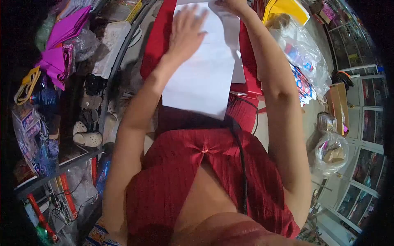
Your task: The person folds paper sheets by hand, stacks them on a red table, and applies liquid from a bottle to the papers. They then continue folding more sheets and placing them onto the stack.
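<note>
A long white paper sheet [201,82] lies on the red table surface [154,53], its near end hanging over the edge toward my body. My left hand [186,33] rests flat on the upper part of this sheet, fingers spread and slightly blurred. At the far end of the paper, my right hand [233,5] has its fingers bent in a pinch at the paper's edge; the top of the frame cuts part of it off. Beneath the sheet, on the right, a second white paper [239,67] sticks out.
Left of me, shelving holds purple bags [67,30], a white box [111,49] and pale clogs [87,139]. To the right are a clear plastic bag [305,53], a yellow packet [287,11], a cardboard box [337,108] and glass-fronted cabinets [365,164]. A black cable [242,164] runs down my front.
</note>
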Demonstrator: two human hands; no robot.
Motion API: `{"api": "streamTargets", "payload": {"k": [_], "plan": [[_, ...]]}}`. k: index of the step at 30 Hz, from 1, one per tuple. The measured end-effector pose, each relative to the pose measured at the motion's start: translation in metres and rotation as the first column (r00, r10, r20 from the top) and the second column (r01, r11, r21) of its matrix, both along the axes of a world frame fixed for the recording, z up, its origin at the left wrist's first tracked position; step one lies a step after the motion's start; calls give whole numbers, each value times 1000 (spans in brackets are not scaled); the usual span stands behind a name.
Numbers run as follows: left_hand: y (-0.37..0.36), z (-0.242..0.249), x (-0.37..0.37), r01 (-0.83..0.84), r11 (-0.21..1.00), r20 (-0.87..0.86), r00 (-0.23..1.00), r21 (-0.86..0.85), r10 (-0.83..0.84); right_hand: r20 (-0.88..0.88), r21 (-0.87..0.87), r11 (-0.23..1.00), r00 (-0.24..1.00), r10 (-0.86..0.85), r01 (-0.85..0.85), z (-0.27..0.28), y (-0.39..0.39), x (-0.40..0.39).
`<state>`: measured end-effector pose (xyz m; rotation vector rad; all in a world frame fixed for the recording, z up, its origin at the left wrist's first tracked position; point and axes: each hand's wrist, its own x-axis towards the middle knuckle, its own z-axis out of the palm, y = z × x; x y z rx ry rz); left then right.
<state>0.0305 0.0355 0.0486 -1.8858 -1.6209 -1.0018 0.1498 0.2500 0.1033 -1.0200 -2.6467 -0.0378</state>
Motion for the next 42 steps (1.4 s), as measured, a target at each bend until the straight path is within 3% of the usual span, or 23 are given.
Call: {"api": "streamTargets", "payload": {"k": [1, 3, 6, 8, 10, 12, 14, 15, 16, 17, 18, 19, 20, 22, 24, 27, 29, 30, 32, 33, 35, 38, 42], "plan": [[-2, -8, 7, 1, 1000, 3, 1000, -5, -1, -1, 36, 999, 999, -40, 40, 2, -3, 2], [-8, -19, 18, 61, 947, -235, 962, -314, -140, -4, 27, 995, 996, -94, 94, 10, -10, 5], [-18, -29, 33, 52, 867, -221, 958, -495, -183, -96, 147, 987, 994, -49, 63, 18, -25, 12], [-16, -35, 38, 44, 856, -201, 965, -516, -171, -71, 154, 987, 997, -29, 40, 27, -44, 22], [-17, -26, 41, -56, 740, -233, 962, -671, -139, -94, 300, 953, 992, 79, -47, 29, -68, 33], [-18, -29, 37, -26, 745, -212, 965, -667, -156, -177, 389, 917, 971, 162, -82, 24, -104, 46], [-9, -39, 31, -15, 720, -232, 951, -693, -203, 36, 177, 983, 998, 47, -53, 23, -139, 57], [-10, -52, 30, 105, 942, -201, 964, -318, -175, -58, 277, 952, 987, 151, -129, 10, -151, 68], [-7, -64, 28, 102, 940, -194, 966, -326, -173, -140, 378, 906, 956, 259, -191, -8, -164, 79], [-11, -46, 30, 84, 779, -87, 981, -621, -175, -111, 281, 944, 971, 213, -175, -17, -177, 84], [-15, -23, 32, 88, 529, 16, 990, -844, -139, -192, 275, 950, 959, 206, -149, -31, -186, 87], [-25, 9, 38, 69, 394, 29, 994, -916, -107, -201, 214, 966, 961, 192, -148, -39, -195, 90], [-24, -4, 36, 68, 389, 30, 994, -919, -102, -211, 152, 978, 962, 176, -145, -46, -201, 93], [-18, -37, 28, 253, 575, 164, 965, -778, -202, -306, 46, 982, 933, 189, -184, -66, -206, 95], [-25, -29, 26, 294, 527, 240, 956, -798, -169, -401, -52, 972, 897, 189, -228, -73, -208, 96], [-36, -34, 16, 361, 622, 280, 932, -695, -230, -422, -212, 934, 889, 177, -287, -79, -202, 103], [-49, -31, 7, 569, 586, 610, 778, -577, -154, -392, -156, 926, 882, 262, -344, -89, -195, 105], [-53, -29, -4, 568, 584, 608, 779, -580, -154, -395, -157, 926, 881, 260, -343, -89, -195, 105], [-63, -27, -31, 211, 763, 78, 975, -611, -207, -296, -103, 932, 905, 305, -348, -90, -197, 106], [-69, -34, -42, 211, 762, 75, 975, -612, -209, -299, -103, 932, 905, 303, -347, -89, -200, 105], [-78, -41, -53, -146, 802, -244, 970, -580, 1, -156, -73, 949, 943, 294, -308, -87, -205, 104], [-98, -35, -49, -219, 773, -221, 970, -596, 104, -86, -94, 956, 959, 271, -279, -93, -203, 103], [-102, -54, -60, -145, 850, -185, 981, -507, 57, -85, -130, 952, 960, 269, -278, -94, -200, 102]]}}
